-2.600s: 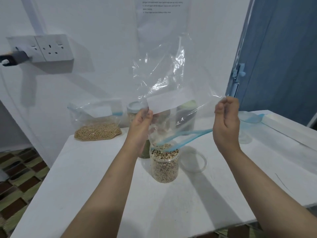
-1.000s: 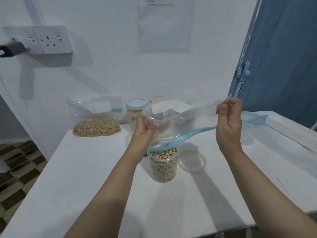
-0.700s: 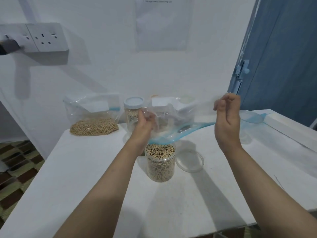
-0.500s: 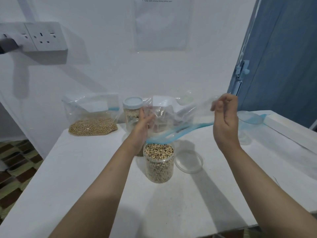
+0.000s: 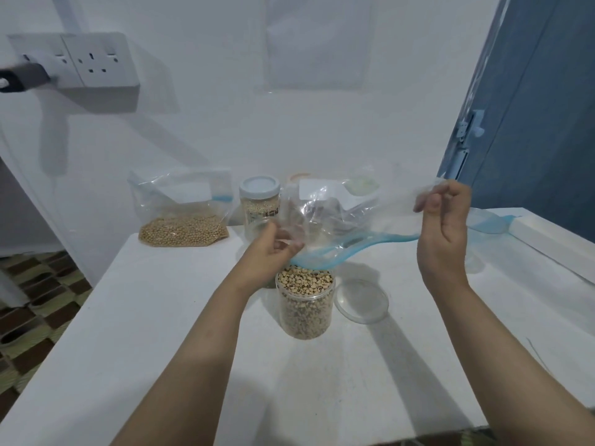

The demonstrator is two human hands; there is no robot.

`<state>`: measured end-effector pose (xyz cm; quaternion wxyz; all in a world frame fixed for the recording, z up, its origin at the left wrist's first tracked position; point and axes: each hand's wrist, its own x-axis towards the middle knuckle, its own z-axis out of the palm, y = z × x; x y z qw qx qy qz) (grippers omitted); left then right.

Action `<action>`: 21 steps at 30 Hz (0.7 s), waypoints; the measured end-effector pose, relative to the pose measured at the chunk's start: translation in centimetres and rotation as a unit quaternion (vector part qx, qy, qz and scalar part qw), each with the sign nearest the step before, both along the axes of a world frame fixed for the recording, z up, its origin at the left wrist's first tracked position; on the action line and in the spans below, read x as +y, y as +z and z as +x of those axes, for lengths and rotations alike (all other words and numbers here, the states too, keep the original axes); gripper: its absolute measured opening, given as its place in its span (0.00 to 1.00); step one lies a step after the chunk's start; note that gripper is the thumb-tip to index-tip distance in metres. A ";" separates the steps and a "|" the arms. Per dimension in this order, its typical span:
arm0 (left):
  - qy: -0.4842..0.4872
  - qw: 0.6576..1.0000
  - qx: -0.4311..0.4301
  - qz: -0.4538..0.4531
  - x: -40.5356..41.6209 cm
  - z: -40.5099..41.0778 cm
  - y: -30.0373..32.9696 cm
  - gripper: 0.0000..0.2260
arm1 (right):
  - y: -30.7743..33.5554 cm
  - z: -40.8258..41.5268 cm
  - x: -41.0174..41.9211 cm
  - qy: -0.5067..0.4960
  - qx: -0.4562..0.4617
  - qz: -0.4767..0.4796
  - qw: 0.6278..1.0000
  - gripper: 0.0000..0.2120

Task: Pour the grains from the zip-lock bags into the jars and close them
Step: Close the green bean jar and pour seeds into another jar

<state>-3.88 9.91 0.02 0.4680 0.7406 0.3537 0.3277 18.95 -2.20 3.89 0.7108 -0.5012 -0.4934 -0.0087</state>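
A: What do the hands have hold of?
B: Both grip one empty clear zip-lock bag with a blue seal strip (image 5: 338, 220). The left hand (image 5: 270, 249) has its fingers (image 5: 289, 244) curled round one crumpled end; the right hand (image 5: 442, 226) pinches the other end, its fingers (image 5: 428, 201) bent inward.
A: And where is the bag?
B: In the air, stretched between the hands, its blue strip just above the open clear plastic jar of black-eyed beans (image 5: 306, 304) near the middle of the white worktop (image 5: 161, 349).
A: The jar's cover?
B: A clear round lid (image 5: 362, 302) lies flat just right of that jar.
A: Anything else?
B: At the worktop's far edge, a clear zip-lock bag of yellow grains (image 5: 183, 214) leans against the wall, beside a closed jar with a pale blue lid (image 5: 259, 204).
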 end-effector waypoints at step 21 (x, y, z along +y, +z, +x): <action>0.084 0.985 -0.148 0.040 -1.0 0.3 0.2 0.08 | 0.8 -0.4 0.3 0.029 0.012 -0.020 0.999 0.08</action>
